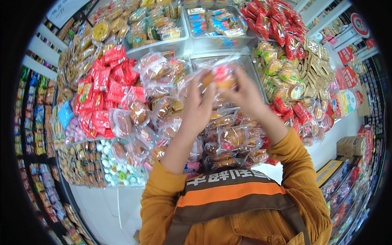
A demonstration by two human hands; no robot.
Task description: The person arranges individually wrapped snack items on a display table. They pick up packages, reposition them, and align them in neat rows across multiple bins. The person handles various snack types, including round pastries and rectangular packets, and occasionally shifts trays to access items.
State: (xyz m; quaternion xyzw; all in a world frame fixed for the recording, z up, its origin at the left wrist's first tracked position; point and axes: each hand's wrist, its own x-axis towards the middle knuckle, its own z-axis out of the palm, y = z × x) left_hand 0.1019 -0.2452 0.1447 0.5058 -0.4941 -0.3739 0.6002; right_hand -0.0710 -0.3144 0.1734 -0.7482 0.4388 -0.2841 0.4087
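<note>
My right hand (246,92) is closed around a clear-wrapped bread bun (225,78) with a red and white mark, held over a grey tray (249,65). Beside it, my left hand (199,102) is raised with its fingers spread by another clear plastic wrapper; blur hides whether it grips this. Below both hands lie many bagged buns (232,137), partly under my forearms. More wrapped buns (153,67) are heaped left of my left hand.
Red snack packets (101,88) are piled on the left and more red packets (269,18) at the upper right. A clear bin (220,39) holds blue-wrapped wafers. Cardboard boxes (350,146) stand at right, near stocked shelves.
</note>
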